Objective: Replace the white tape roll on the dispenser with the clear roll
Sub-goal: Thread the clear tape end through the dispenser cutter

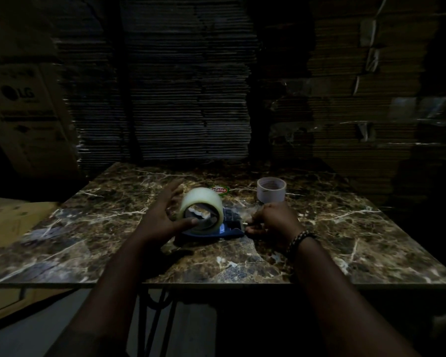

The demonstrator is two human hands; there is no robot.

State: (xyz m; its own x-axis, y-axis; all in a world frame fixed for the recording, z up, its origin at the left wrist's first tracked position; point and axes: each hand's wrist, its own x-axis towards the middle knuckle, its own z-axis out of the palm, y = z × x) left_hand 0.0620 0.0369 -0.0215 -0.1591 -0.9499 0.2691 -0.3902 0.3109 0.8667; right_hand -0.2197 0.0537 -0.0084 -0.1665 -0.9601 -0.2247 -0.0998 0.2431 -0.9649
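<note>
The clear tape roll (pixel 200 205) stands on the blue dispenser (pixel 227 228), which lies flat on the marble table (pixel 345 228). My left hand (pixel 162 217) is beside the roll with its fingers spread, the thumb touching the roll's front rim. My right hand (pixel 273 222) is closed around the dispenser's right end, which it hides. The white tape roll (pixel 271 193) stands apart on the table, behind my right hand.
A small red and green sticker (pixel 219 190) lies on the table behind the clear roll. Stacks of flattened cardboard (pixel 180 99) rise behind the table. A printed box (pixel 23 119) stands at the left. The scene is dim.
</note>
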